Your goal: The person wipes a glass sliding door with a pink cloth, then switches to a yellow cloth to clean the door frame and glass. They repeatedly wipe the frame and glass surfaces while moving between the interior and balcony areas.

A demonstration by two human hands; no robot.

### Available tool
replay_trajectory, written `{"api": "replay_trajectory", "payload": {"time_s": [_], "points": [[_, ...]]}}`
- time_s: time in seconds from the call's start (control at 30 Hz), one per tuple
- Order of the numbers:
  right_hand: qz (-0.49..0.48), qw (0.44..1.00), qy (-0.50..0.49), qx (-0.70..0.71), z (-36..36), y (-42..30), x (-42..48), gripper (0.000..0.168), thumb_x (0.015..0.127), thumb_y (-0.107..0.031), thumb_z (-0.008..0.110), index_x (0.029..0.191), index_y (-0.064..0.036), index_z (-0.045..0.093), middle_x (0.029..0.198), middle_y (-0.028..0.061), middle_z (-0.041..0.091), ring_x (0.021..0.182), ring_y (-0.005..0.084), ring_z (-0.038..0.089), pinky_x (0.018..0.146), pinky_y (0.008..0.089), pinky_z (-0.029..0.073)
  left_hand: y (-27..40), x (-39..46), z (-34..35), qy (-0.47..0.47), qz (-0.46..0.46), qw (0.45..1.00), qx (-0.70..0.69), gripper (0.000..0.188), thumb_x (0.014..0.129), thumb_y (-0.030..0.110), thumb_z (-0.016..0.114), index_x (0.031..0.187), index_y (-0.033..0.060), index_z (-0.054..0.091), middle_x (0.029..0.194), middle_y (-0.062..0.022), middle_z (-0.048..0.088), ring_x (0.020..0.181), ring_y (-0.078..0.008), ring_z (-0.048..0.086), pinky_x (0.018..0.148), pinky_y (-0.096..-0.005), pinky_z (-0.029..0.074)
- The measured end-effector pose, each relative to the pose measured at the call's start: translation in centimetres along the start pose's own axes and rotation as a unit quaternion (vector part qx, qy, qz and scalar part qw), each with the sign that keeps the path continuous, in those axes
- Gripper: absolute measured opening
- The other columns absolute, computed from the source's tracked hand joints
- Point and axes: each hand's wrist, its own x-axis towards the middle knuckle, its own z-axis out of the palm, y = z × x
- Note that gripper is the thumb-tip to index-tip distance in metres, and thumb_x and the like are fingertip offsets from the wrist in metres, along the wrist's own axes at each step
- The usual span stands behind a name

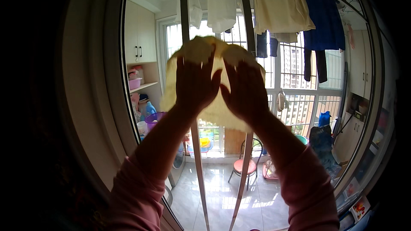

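A pale yellow cloth [221, 119] is spread before me at a sliding glass door [199, 173], across its two narrow upright frame bars. My left hand [196, 86] lies flat on the left half of the cloth, fingers pointing up. Beside it, my right hand [246, 93] holds the right half in the same way. Both thumbs point inward, a small gap between them. Folds of the cloth cover the fingertips of both hands. Light shines through the fabric, and its lower edge hangs below my palms.
Behind the glass is a balcony with hanging clothes [282, 6], a chair with a pink seat [244, 166] and a tiled floor [218, 195]. A purple basin [153, 120] stands left, near white cabinets [139, 32]. A thick door frame [96, 86] runs along my left.
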Motion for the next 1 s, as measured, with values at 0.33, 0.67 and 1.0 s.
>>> {"api": "replay_trajectory", "payload": {"time_s": [0.33,0.67,1.0], "points": [[-0.118,0.963,0.192,-0.149,3.4,7.8,15.4,0.052,0.091,-0.039,0.048,0.138,-0.016,0.04,0.115,0.0195,0.056,0.11,0.0294,0.053,0.103,0.0429,0.034,-7.2,15.1,5.3,0.232,0.038,0.96,0.151,0.055,0.094,0.046,0.037,0.14,0.0175,0.033,0.128,-0.0186,0.048,0.115,-0.0367,0.049,0.101,-0.06,0.026],[0.002,0.993,-0.023,-0.115,1.2,5.3,18.5,0.055,0.096,-0.037,0.033,0.143,-0.009,0.027,0.132,0.0267,0.044,0.125,0.0362,0.04,0.109,0.0434,0.024,-8.7,18.2,1.2,-0.007,-0.028,0.997,0.071,0.052,0.097,0.041,0.03,0.143,0.0178,0.028,0.148,-0.0138,0.028,0.133,-0.0319,0.032,0.111,-0.048,0.018],[0.012,0.988,-0.005,-0.155,1.8,5.4,21.1,0.055,0.097,-0.037,0.031,0.142,-0.007,0.028,0.126,0.0254,0.05,0.12,0.0357,0.045,0.107,0.0425,0.026,-10.0,20.1,0.0,-0.03,0.007,0.998,0.051,0.053,0.097,0.039,0.03,0.143,0.0124,0.027,0.148,-0.0117,0.029,0.135,-0.0269,0.028,0.111,-0.0466,0.021]]}}
